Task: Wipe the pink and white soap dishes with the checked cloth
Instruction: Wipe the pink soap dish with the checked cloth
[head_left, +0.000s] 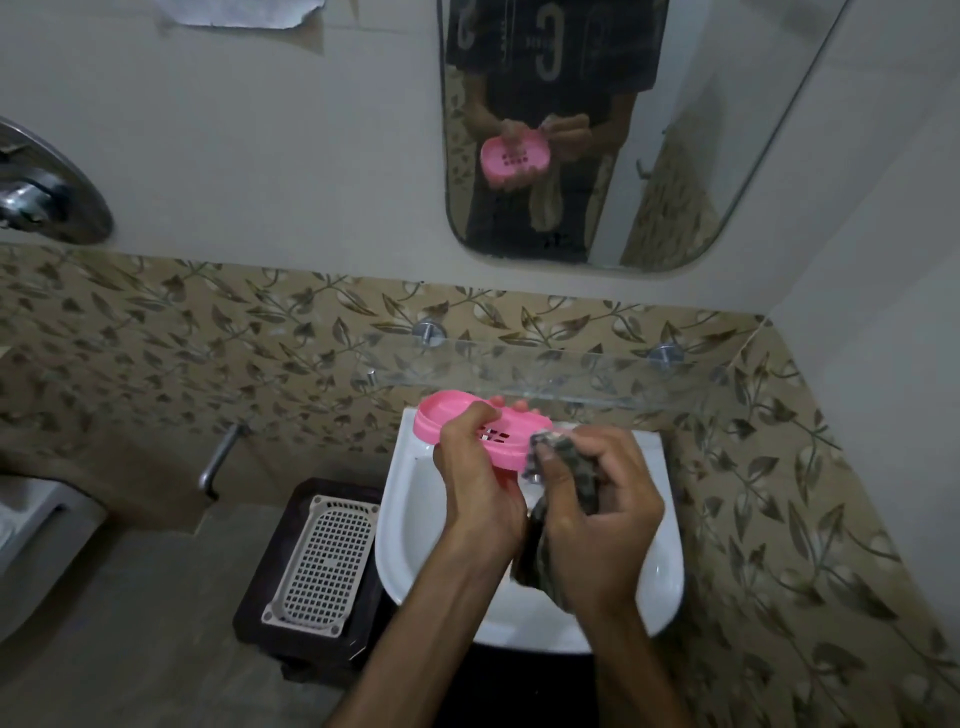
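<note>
Pink dish (447, 415) in left hand (475, 478)

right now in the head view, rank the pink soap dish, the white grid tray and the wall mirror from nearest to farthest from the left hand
1. Pink soap dish: gripped in the left hand itself, above the sink.
2. White grid tray: down to the left, on a dark stand beside the sink.
3. Wall mirror: up on the wall, well above the hands.

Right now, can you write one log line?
step: wiping | left hand: holds pink soap dish | right hand: presses checked cloth on dish | over: white basin
</note>
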